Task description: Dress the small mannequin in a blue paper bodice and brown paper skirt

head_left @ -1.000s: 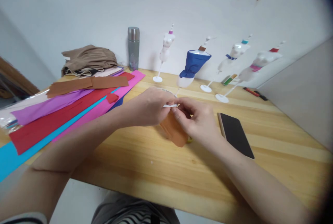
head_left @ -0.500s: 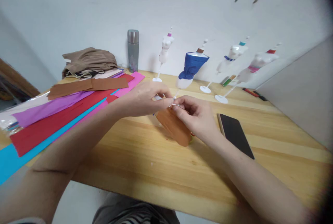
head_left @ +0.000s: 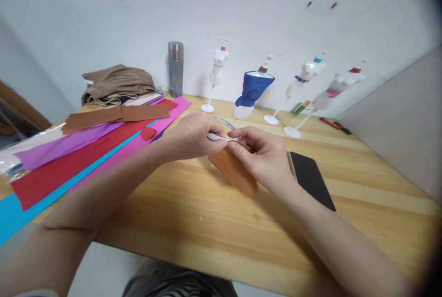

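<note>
We're at a wooden table point(head_left: 214, 223) set against a white wall. Nearest to us, our left hand point(head_left: 193, 136) and right hand point(head_left: 260, 156) meet above the tabletop, fingertips almost touching. Both are pinched closed on a thin white strip point(head_left: 218, 137) that runs between them; the left thumb and forefinger hold one end, the right fingers curl round the other. Hanging just below the right fingers is an orange cloth point(head_left: 235, 171), its top tucked under them and its lower end toward the table. Whether the strip is fixed to the cloth, we can't tell.

Just right of the right hand lies a black phone point(head_left: 312, 179), flat on the wood. Out left of the left hand, coloured sheets point(head_left: 69, 154) fan across the table, brown strips on top. Beyond the fingers stand small dress forms point(head_left: 300, 85) in a row, one wrapped in blue fabric point(head_left: 253, 87). Further left by the wall are a grey flask point(head_left: 176, 69) and folded tan fabric point(head_left: 117, 80).
</note>
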A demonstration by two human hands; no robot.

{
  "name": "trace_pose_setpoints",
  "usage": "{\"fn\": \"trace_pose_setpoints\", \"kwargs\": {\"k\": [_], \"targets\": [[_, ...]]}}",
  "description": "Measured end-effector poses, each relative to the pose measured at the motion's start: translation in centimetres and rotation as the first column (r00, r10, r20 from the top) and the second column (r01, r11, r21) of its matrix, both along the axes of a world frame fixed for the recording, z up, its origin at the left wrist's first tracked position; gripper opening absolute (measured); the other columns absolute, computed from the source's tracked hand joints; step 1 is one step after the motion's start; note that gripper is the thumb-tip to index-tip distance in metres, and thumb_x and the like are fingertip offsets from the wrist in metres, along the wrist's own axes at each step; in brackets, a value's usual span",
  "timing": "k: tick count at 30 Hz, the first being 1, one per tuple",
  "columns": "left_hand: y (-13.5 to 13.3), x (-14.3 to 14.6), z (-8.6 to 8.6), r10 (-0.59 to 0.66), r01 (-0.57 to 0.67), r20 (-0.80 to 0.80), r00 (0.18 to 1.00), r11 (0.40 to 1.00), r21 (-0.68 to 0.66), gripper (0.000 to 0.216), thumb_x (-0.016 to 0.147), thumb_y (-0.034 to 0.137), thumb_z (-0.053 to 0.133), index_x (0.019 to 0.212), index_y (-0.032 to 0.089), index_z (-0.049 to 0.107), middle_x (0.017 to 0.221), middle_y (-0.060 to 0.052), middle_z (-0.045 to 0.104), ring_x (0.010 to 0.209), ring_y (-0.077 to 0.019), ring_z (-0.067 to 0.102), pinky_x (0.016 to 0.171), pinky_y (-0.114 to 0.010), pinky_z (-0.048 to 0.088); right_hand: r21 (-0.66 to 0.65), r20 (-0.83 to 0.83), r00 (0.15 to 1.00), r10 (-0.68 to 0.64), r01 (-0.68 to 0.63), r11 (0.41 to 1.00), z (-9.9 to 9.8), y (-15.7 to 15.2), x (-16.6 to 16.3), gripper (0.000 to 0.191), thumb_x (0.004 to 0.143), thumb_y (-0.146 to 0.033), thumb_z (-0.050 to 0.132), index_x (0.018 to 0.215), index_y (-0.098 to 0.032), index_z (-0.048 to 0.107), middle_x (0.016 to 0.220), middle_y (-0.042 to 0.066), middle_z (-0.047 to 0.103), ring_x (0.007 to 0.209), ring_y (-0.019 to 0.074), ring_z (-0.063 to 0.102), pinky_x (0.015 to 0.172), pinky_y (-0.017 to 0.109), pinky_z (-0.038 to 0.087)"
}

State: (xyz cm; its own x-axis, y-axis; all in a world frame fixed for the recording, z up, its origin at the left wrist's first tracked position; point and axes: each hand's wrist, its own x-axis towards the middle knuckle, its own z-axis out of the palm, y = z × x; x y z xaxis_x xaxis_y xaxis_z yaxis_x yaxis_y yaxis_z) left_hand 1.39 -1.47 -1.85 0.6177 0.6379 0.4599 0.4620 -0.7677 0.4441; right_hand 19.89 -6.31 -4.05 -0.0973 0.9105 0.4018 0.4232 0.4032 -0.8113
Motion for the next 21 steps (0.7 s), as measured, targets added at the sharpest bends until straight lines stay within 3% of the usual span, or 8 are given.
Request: {"fn": "trace_pose_setpoints", "kwargs": {"k": [5,14,21], "targets": [[-0.1,0.4,-0.5,0.064,-0.069,0.043,0.997,0.991,0.112,0.025,0.068,0.017,0.057,0.051,0.016,0.04,0.054,0.004,0.037,0.058,-0.0086,0.029,0.056,-0.029,0.023,0.058,0.011,1.0,0.015,-0.016,0.998,-0.2,0.0,-0.1,0.015,0.082,-0.032,0.064,0.088,-0.019,0.066,0.059,-0.001,0.058,0.05,0.0135,0.049,0.051,0.03,0.039],[-0.5,0.7,-0.4,0.164,-0.161,0.007,0.986,0.961,0.225,0.019,0.072,0.017,0.056,0.053,0.018,0.05,0.053,0.002,0.051,0.055,-0.0102,0.04,0.054,-0.028,0.028,0.208,0.127,0.991,-0.047,0.019,0.978,-0.5,-0.4,-0.2,0.022,0.084,-0.024,0.061,0.104,-0.021,0.071,0.086,0.006,0.076,0.073,0.0213,0.069,0.065,0.035,0.054],[-2.0,1.3,0.1,0.295,-0.206,-0.204,0.933,0.907,0.367,0.014,0.074,0.013,0.052,0.068,0.018,0.063,0.073,-0.005,0.068,0.07,-0.0197,0.06,0.054,-0.029,0.036,0.199,0.185,0.982,-0.026,-0.012,0.98,-0.7,-0.6,-0.2,0.036,0.083,-0.021,0.059,0.117,-0.018,0.07,0.073,0.002,0.074,0.058,0.0163,0.064,0.057,0.03,0.052]]}}
